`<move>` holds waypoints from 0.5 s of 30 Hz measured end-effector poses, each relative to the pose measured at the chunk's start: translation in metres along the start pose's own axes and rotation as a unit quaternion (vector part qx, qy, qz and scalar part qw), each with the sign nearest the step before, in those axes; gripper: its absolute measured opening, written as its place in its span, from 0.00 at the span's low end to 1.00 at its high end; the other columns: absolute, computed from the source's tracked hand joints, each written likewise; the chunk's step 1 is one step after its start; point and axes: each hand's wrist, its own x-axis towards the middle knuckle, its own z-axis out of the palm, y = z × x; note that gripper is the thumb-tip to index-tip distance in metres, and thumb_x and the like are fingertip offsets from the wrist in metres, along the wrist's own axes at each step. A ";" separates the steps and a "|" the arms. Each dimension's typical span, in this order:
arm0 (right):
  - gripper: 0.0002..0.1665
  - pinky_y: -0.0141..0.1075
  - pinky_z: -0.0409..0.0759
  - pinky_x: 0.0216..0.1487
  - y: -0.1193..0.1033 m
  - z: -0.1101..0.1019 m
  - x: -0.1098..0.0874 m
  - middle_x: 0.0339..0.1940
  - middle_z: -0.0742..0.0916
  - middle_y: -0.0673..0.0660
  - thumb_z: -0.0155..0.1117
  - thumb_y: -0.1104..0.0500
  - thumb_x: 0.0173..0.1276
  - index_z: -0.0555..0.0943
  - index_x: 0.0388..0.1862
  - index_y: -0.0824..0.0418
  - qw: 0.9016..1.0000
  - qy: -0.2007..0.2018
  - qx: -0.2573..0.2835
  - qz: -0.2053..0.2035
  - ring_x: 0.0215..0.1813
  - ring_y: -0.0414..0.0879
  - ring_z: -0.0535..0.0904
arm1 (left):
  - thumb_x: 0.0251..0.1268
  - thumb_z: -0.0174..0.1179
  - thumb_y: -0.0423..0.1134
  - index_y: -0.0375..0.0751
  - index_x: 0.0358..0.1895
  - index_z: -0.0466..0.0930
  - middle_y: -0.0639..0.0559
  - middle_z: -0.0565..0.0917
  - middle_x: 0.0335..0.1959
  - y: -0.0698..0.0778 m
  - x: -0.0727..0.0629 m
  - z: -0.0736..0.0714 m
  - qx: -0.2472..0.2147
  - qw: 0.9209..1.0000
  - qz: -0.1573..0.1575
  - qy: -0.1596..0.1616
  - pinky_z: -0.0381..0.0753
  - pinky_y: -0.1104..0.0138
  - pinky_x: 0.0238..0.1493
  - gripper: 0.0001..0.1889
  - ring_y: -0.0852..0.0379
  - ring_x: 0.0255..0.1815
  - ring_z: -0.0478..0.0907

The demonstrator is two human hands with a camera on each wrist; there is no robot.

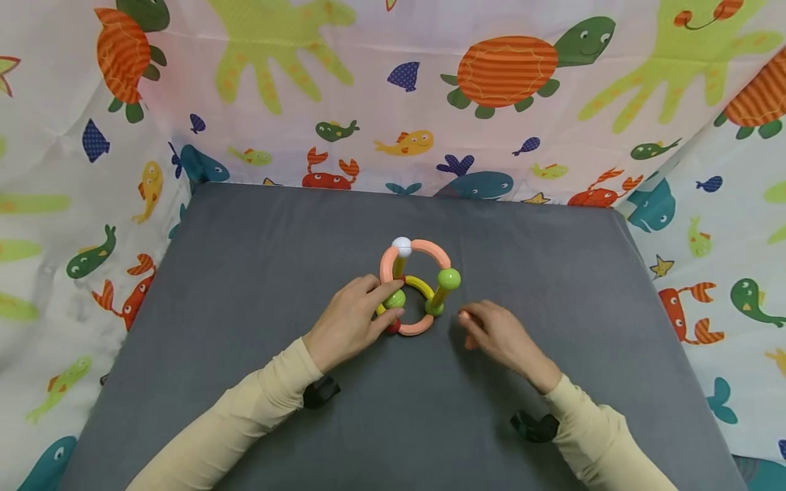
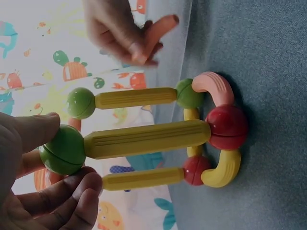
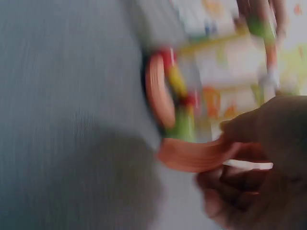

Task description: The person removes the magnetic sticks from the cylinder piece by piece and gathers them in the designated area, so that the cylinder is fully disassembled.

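A small frame of balls and rods stands on the grey table, its lower ring resting on the surface. My left hand (image 1: 350,320) pinches a green ball (image 2: 62,149) at the top of one upright yellow rod (image 2: 148,139), between thumb and fingers. Pink curved rods (image 1: 432,252) join a white ball (image 1: 402,246) at the top back. Another green ball (image 1: 449,279) tops the right-hand upright. Just right of the frame, my right hand (image 1: 503,337) holds a loose pink curved rod (image 3: 194,154) by one end; the rod is mostly hidden in the head view.
The grey table (image 1: 276,232) extends around the frame on every side. Behind it and at both sides hangs a white cloth (image 1: 368,88) printed with sea animals. Dark bands (image 1: 534,428) circle both wrists.
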 end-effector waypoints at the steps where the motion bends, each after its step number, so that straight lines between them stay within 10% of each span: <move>1: 0.13 0.42 0.77 0.41 0.016 -0.007 -0.003 0.17 0.80 0.43 0.56 0.57 0.75 0.84 0.47 0.64 1.000 -0.006 -0.012 0.015 0.32 0.42 0.77 | 0.61 0.68 0.45 0.43 0.59 0.80 0.51 0.78 0.30 0.000 0.001 0.000 -0.001 1.000 0.003 0.000 0.67 0.70 0.29 0.23 0.59 0.29 0.67; 8: 0.15 0.58 0.74 0.50 0.115 -0.042 -0.004 0.22 0.85 0.60 0.58 0.61 0.73 0.82 0.49 0.73 0.992 0.048 -0.059 0.105 0.38 0.60 0.80 | 0.60 0.68 0.47 0.44 0.66 0.73 0.52 0.76 0.29 0.000 0.000 0.000 0.002 1.000 -0.004 0.000 0.67 0.70 0.30 0.31 0.59 0.29 0.66; 15: 0.16 0.59 0.74 0.45 0.145 -0.032 0.008 0.30 0.84 0.68 0.60 0.60 0.72 0.82 0.49 0.73 0.988 0.081 -0.075 0.112 0.38 0.63 0.79 | 0.63 0.66 0.47 0.47 0.77 0.56 0.53 0.75 0.27 0.001 -0.005 0.000 -0.032 0.998 -0.054 -0.015 0.66 0.69 0.30 0.41 0.60 0.28 0.67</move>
